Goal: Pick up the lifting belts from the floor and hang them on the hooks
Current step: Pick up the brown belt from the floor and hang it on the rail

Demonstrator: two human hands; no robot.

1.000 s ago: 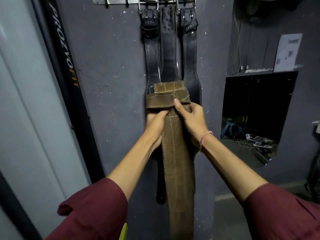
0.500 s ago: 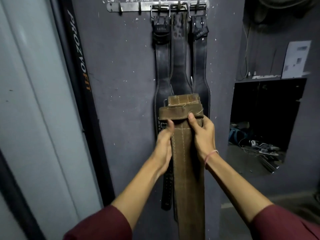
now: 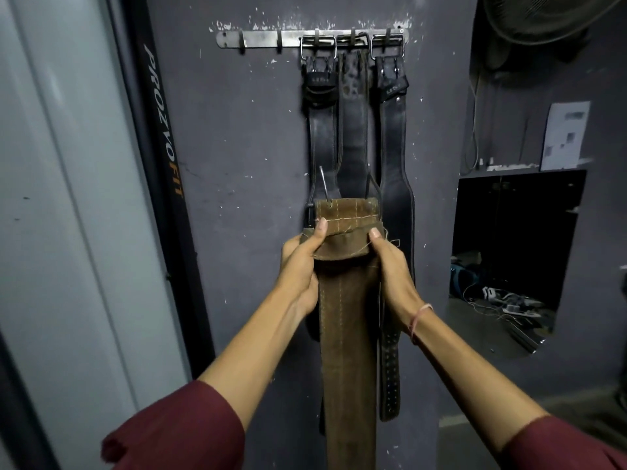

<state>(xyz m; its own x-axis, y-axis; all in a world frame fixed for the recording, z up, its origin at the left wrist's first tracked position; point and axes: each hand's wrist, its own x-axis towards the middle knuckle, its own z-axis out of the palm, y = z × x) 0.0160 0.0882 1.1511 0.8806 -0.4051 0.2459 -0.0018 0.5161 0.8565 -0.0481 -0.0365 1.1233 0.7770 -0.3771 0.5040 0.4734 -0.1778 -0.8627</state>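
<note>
Your left hand (image 3: 300, 266) and right hand (image 3: 390, 269) each squeeze the top of the brown lifting belt (image 3: 349, 334), so it hangs straight down. The free hooks (image 3: 279, 45) are at 11 o'clock.
</note>
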